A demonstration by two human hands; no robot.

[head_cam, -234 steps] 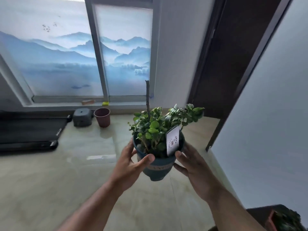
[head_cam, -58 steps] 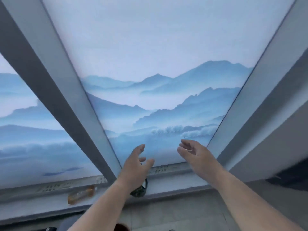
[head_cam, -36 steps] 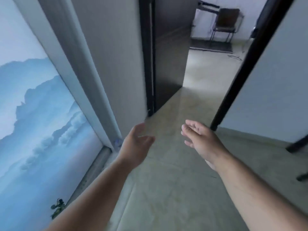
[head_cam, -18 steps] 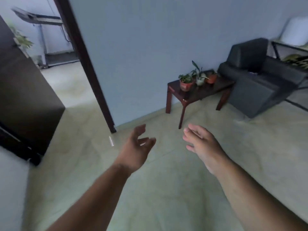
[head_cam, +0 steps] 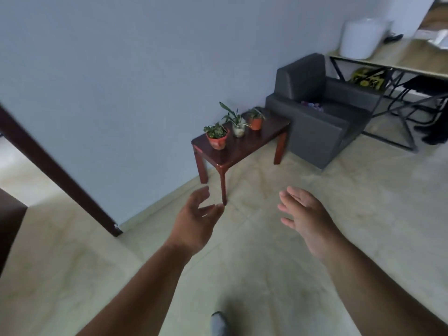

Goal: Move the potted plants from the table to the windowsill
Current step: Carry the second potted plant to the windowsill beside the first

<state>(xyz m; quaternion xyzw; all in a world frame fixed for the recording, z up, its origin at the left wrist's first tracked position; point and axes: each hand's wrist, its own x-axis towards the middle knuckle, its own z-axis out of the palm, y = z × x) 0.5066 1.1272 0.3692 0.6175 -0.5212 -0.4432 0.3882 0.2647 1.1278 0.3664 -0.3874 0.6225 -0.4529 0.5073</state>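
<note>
A low dark red wooden table (head_cam: 244, 151) stands against the blue-grey wall ahead. Three potted plants sit on it in a row: a leafy plant in an orange pot (head_cam: 217, 141) nearest, a tall-leaved plant in a pale glass pot (head_cam: 238, 130) in the middle, and a small plant in an orange pot (head_cam: 256, 122) at the far end. My left hand (head_cam: 195, 223) and my right hand (head_cam: 306, 215) are held out in front of me, both empty with fingers apart, well short of the table. The windowsill is out of view.
A dark grey armchair (head_cam: 320, 117) stands right of the table. Behind it is a metal-framed desk (head_cam: 397, 69) with a white container (head_cam: 358, 37) on top. A dark door frame (head_cam: 55, 170) runs at the left. Pale tiled floor (head_cam: 266, 275) lies between me and the table.
I set the blue-potted plant on the windowsill, let go and turned away. The view has swung round to the table, which is now closer and more central.
</note>
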